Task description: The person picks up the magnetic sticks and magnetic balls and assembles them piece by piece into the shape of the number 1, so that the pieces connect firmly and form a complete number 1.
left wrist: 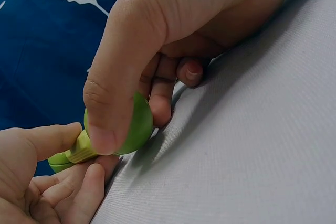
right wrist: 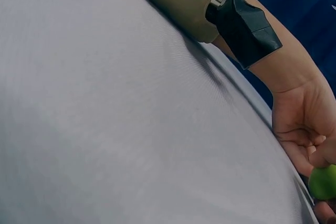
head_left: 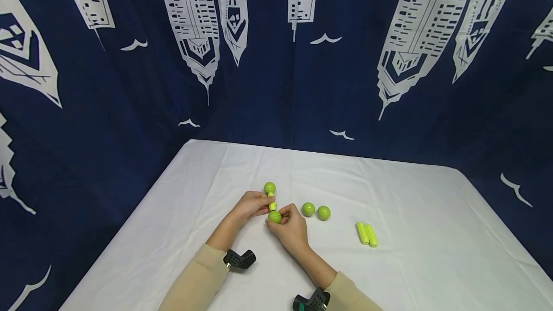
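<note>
In the head view my left hand (head_left: pixel 254 204) pinches a short yellow-green stick (head_left: pixel 271 201) between thumb and fingers. One green ball (head_left: pixel 270 187) sits at the stick's far end. My right hand (head_left: pixel 293 230) holds another green ball (head_left: pixel 274 217) at the near end, thumb and fingers on either side. The left wrist view shows the right thumb over this near ball (left wrist: pixel 139 124), right against the ribbed stick (left wrist: pixel 81 148). There the left fingers (left wrist: pixel 58 140) grip the stick from the other side. Only part of the near ball (right wrist: pixel 323 182) shows in the right wrist view.
Two loose green balls, one (head_left: pixel 308 209) beside the other (head_left: pixel 323 213), lie right of my hands. Farther right, two yellow-green sticks (head_left: pixel 362 233) lie side by side on the white cloth (head_left: pixel 414 205). A dark blue patterned curtain (head_left: pixel 268 100) hangs behind the table.
</note>
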### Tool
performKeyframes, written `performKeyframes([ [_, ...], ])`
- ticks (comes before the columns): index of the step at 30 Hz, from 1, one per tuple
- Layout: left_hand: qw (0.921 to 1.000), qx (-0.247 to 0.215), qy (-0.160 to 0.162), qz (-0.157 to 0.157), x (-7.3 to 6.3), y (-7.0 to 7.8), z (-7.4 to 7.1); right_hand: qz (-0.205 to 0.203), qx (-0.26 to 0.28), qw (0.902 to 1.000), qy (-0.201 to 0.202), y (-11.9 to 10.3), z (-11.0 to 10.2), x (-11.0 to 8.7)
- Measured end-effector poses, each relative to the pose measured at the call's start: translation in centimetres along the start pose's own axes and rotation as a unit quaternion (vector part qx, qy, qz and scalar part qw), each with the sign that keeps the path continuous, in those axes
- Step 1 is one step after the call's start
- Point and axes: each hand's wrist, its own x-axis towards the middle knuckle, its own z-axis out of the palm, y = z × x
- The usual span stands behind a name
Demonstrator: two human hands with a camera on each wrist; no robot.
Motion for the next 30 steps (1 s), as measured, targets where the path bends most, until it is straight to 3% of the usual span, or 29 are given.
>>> performKeyframes([
  [13,0.9995,0.031,0.003,0.003,-0.41,0.16,0.12,0.004,-0.003,1.0,-0.005,0.21,0.05,-0.05],
  [30,0.9997,0.022,0.008,0.003,-0.17,0.06,0.17,-0.016,0.021,0.9996,-0.01,0.17,-0.35,-0.15],
])
